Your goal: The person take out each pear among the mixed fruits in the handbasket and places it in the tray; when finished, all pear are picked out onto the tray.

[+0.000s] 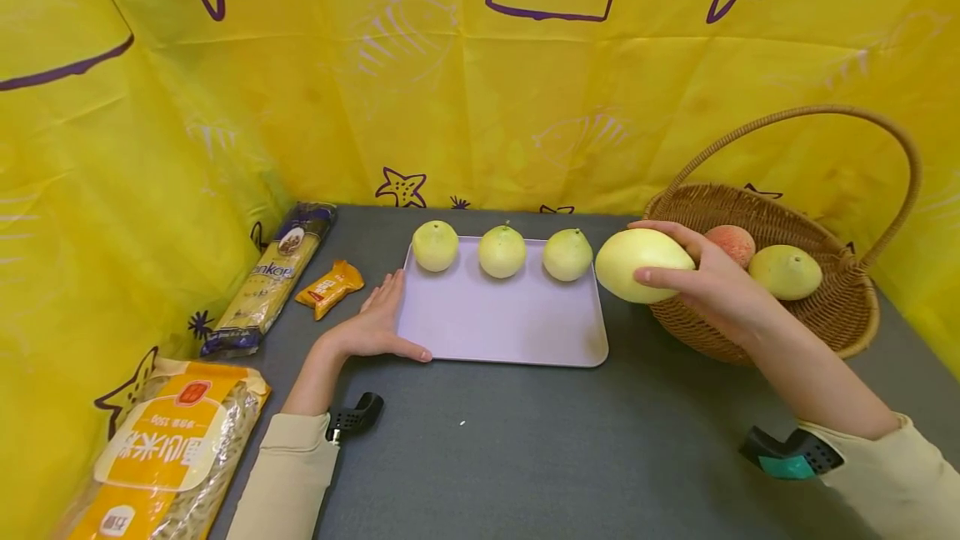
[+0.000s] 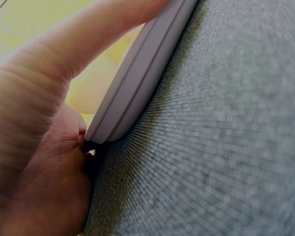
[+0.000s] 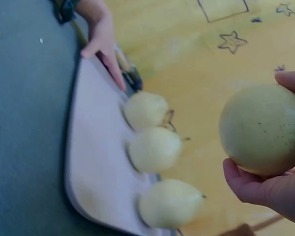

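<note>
My right hand (image 1: 712, 277) grips a smooth, oval, pale yellow melon (image 1: 637, 261) between thumb and fingers, raised just right of the lilac tray (image 1: 495, 315). In the right wrist view the melon (image 3: 263, 130) looks round, with small dark specks. At the tray's front left corner rests my left hand (image 1: 378, 319), fingers spread along the left side and thumb at the front edge. The left wrist view shows that hand against the tray's rim (image 2: 132, 83). Three yellow-green pears, a left (image 1: 435, 246), a middle (image 1: 502, 252) and a right one (image 1: 567, 255), line the tray's far side.
A wicker basket (image 1: 720, 332) with a tall handle stands at right, holding a peach (image 1: 731, 245) and a yellow-green fruit (image 1: 785, 272). To the left lie a small orange packet (image 1: 330, 288), a long blue-and-yellow package (image 1: 273, 277) and a large noodle bag (image 1: 168, 448). Yellow cloth hangs behind.
</note>
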`<state>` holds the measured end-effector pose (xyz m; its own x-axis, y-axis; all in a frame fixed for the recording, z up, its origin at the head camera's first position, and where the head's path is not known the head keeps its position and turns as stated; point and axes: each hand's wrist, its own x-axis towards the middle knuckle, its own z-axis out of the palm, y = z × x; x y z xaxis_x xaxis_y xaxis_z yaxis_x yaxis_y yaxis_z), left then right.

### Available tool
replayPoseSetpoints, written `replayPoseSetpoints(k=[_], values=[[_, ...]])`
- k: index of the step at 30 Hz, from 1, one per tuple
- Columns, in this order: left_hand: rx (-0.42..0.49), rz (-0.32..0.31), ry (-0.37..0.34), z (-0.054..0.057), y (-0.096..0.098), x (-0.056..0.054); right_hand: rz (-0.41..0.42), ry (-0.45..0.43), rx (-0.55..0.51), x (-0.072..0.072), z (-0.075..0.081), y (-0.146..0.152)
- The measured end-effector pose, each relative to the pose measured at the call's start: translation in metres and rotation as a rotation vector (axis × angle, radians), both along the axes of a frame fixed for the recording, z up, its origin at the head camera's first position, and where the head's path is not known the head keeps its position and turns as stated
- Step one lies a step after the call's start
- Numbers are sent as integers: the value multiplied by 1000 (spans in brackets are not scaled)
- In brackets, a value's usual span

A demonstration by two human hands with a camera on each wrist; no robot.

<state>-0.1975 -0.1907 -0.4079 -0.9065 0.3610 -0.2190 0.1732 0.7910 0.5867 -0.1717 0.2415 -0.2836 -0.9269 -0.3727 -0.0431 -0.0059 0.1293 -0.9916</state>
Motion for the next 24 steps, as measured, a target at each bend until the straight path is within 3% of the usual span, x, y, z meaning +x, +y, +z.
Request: replayPoseSetpoints(k=[9, 17, 24], values=[[-2, 1, -11, 0, 1, 0, 10, -121, -27, -1, -25, -36], [-4, -5, -2, -1, 1, -1, 41, -157, -38, -8, -58, -65], [-7, 4, 5, 0, -1, 0, 19, -170, -74, -13, -82, -89]])
